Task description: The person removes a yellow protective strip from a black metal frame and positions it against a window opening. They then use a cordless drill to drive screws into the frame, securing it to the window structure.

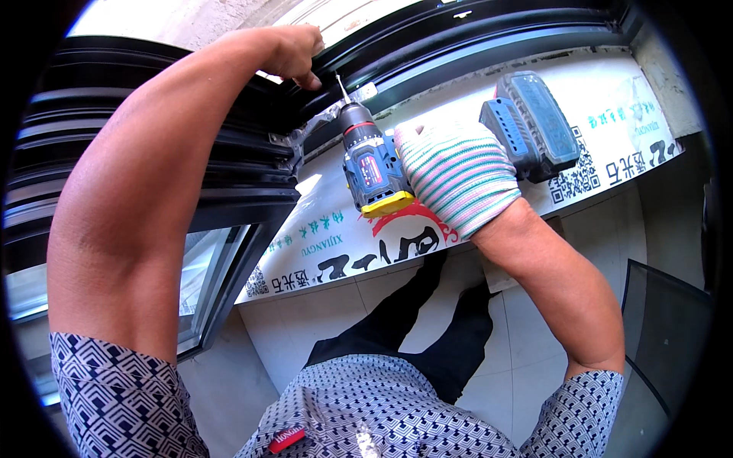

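My right hand (462, 172), in a striped knitted glove, wraps round the handle of a cordless drill (370, 168). The drill is blue-grey and black with a yellow rear edge, and its large battery (534, 126) sticks out to the right of the glove. A thin drill bit (343, 89) points up and away, its tip close to the black window frame (427, 61). My bare left hand (294, 57) reaches over the frame left of the bit. Its thumb lies on the near side and the fingers curl on the far side, partly hidden.
Below the frame runs a sill covered with white printed film (328, 263). An opened black-framed sash (229, 278) stands at the left, with a metal hinge arm (294, 145) at its corner. A dark mesh screen (664, 328) leans at the right above the tiled floor (305, 320).
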